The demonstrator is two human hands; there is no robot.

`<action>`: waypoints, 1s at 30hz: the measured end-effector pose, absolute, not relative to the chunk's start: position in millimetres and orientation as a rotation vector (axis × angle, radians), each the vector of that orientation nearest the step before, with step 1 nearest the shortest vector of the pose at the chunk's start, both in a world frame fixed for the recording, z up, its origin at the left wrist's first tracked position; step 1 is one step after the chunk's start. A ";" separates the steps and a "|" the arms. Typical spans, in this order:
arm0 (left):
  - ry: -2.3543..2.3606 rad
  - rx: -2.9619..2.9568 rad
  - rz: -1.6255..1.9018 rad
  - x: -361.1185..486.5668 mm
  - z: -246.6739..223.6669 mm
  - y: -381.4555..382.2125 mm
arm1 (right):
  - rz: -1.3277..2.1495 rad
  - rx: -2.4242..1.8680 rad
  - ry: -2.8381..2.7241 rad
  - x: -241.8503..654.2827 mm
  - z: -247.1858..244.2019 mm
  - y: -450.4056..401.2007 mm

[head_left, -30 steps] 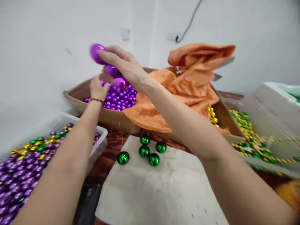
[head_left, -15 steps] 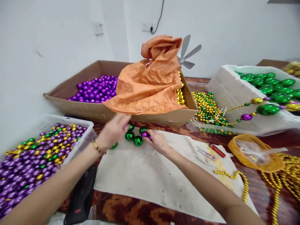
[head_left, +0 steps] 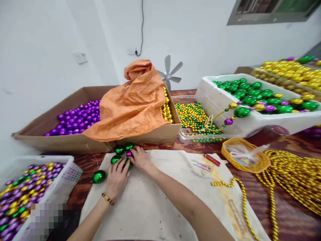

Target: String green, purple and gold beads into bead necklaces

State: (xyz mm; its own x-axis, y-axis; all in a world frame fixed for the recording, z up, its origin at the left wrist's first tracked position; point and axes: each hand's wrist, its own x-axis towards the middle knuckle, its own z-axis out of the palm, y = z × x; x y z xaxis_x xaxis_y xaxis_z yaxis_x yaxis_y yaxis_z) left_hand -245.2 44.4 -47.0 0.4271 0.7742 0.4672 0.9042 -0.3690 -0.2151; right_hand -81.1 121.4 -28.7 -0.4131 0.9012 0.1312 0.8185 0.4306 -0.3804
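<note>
Several shiny green balls lie grouped on the back left of a white cloth (head_left: 150, 190), with one purple ball (head_left: 129, 153) among them. My left hand (head_left: 117, 179) rests over the nearest green balls, fingers spread, a beaded bracelet on its wrist. Just right of it, my right hand (head_left: 139, 158) reaches over the group, its fingers touching the purple ball. A separate green ball (head_left: 99, 176) sits left of my left hand. The fingers partly cover the balls beneath them.
Behind stands a cardboard box (head_left: 150, 134) with purple and gold beads under orange cloth (head_left: 132, 107). A white basket (head_left: 67, 170) is at left. Rightward are a foam box (head_left: 200, 90), yellow basket (head_left: 227, 157), red tool (head_left: 212, 159) and gold bead strands (head_left: 296, 177).
The view has swung right and up. My left hand has come down from above onto the green balls, close to my right hand, which remains at the purple ball.
</note>
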 end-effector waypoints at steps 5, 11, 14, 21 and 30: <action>-1.298 -2.196 -0.433 -246.9 -53.9 42.8 | 0.340 -1.393 -2.341 -69.6 -22.8 114.4; -1.256 -2.177 -0.552 -248.8 -52.5 40.6 | 0.035 -0.936 -2.172 23.4 44.5 107.3; -1.195 -2.233 -0.757 -223.0 -22.6 40.2 | -0.090 -1.274 -1.931 81.1 106.7 149.5; -1.102 -2.710 -0.929 -82.6 98.3 114.9 | 0.101 -1.807 -2.456 86.4 150.9 286.8; -1.630 -2.528 0.112 -50.4 145.7 229.5 | 0.213 -1.772 -2.597 80.4 112.0 331.6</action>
State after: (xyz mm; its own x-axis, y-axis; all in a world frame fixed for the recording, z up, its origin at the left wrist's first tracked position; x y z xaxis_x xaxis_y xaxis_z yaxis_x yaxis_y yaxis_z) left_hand -50.4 229.5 145.7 0.4132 0.9106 0.0090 0.9009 -0.4073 -0.1499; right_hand 80.4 331.6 112.0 -0.3677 0.9262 -0.0835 0.9274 0.3586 -0.1062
